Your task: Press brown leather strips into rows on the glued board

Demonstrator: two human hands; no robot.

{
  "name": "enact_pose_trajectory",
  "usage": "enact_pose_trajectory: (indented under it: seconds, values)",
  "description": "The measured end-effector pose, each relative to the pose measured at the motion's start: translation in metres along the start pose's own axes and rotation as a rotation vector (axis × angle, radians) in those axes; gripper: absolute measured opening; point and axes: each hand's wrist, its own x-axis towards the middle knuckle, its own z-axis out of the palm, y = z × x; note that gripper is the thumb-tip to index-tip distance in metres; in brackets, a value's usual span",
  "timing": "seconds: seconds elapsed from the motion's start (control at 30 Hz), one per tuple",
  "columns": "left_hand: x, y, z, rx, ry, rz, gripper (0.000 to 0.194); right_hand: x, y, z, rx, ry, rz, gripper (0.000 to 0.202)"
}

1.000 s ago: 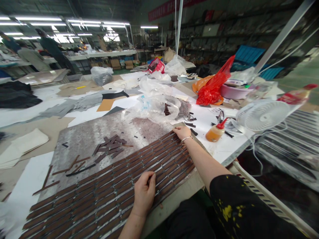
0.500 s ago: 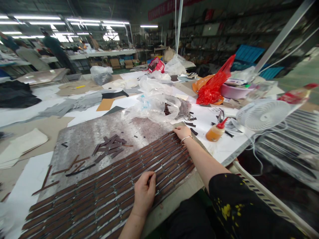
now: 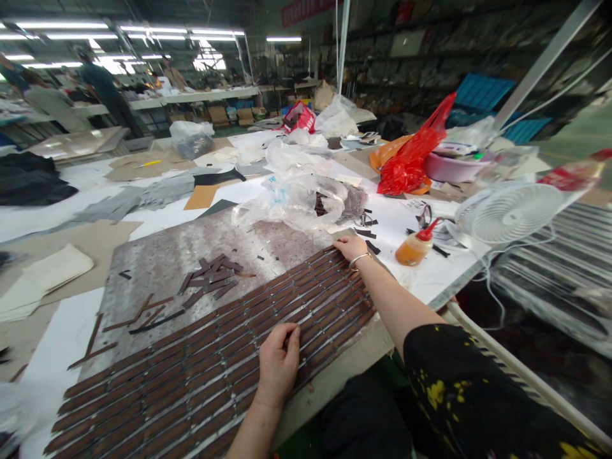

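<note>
Rows of narrow brown strips [image 3: 205, 357] lie side by side on a worn grey board [image 3: 157, 248], with thin pale gaps between them. My left hand [image 3: 280, 360] is closed above the front rows, thumb against curled fingers; whatever it pinches, if anything, is hidden. At the far right corner of the rows, my right hand [image 3: 352, 248], with a bangle at its wrist, has its fingers pressed together at the end of a brown strip. A loose pile of short dark strips [image 3: 213, 275] rests on the board behind the rows. Several thin brown strips lie farther left.
Crumpled clear plastic bags [image 3: 296, 197] lie behind the board. To the right are a glue bottle [image 3: 412, 250] with a red cap, a white fan [image 3: 514, 213] with its cable, and a red plastic bag [image 3: 411, 159]. Paper sheets [image 3: 48, 280] cover the left side.
The view has shifted slightly. Both hands stay at nearly the same places on the strips, with their fingers still closed.
</note>
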Motion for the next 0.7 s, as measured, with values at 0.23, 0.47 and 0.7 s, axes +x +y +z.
enact_pose_trajectory:
  seconds: [0.23,0.47,0.7]
  values:
    - [0.0017,0.0003,0.001,0.002,0.002,0.001,0.015,-0.0003,0.0019,-0.0015,0.049,-0.041,-0.009,0.028]
    - [0.0015,-0.0002,0.0008,0.018,-0.007,-0.006,0.015,0.0015,0.0011,0.0005,0.031,-0.008,-0.006,0.027]
    - [0.0009,-0.0007,0.0011,0.017,0.004,0.007,0.016,0.0014,0.0018,0.0008,0.043,-0.017,0.02,0.03]
